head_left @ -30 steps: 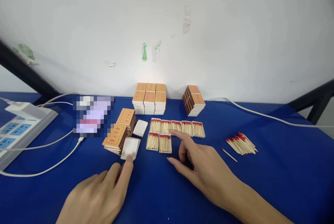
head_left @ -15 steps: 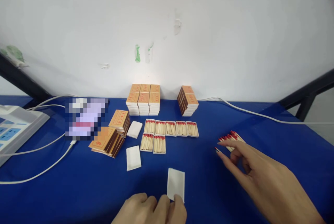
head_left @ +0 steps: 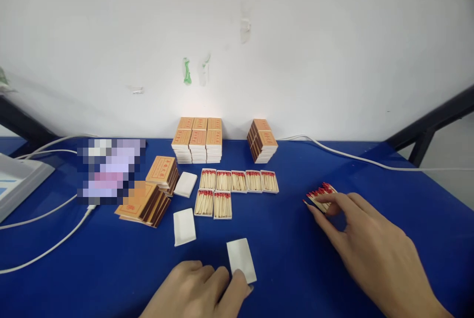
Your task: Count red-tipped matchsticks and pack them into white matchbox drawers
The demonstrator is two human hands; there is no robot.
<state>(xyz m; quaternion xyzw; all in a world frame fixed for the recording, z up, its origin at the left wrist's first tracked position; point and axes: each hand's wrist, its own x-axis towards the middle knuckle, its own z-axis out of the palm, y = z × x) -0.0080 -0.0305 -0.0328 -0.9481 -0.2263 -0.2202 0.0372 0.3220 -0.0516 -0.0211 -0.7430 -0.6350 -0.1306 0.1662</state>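
My left hand (head_left: 200, 288) has curled fingers, with one digit pressed on the near end of an empty white matchbox tray (head_left: 242, 258), gripping it at the table's front. Over on the right, my right hand (head_left: 370, 239) is at a loose pile of red-tipped matches (head_left: 323, 190). Its thumb and index finger close round the left side of the pile, and the other fingers are partly hidden. Several matchbox trays filled with matches (head_left: 222, 205) lie in two rows mid-table. Two other white trays, one nearer (head_left: 184, 227) and one farther (head_left: 185, 184), lie to their left.
Stacked matchboxes (head_left: 199, 140) stand by the wall, with a smaller stack (head_left: 262, 140) to their right. Orange matchbox sleeves (head_left: 138, 204) are piled at left beside a blurred phone (head_left: 114, 165). A white cable (head_left: 344, 160) runs along the back of the blue table (head_left: 289, 254).
My right thumb and index finger have moved in closer round the matches. The tray under my left hand has turned slightly. The whole view has shifted a little.
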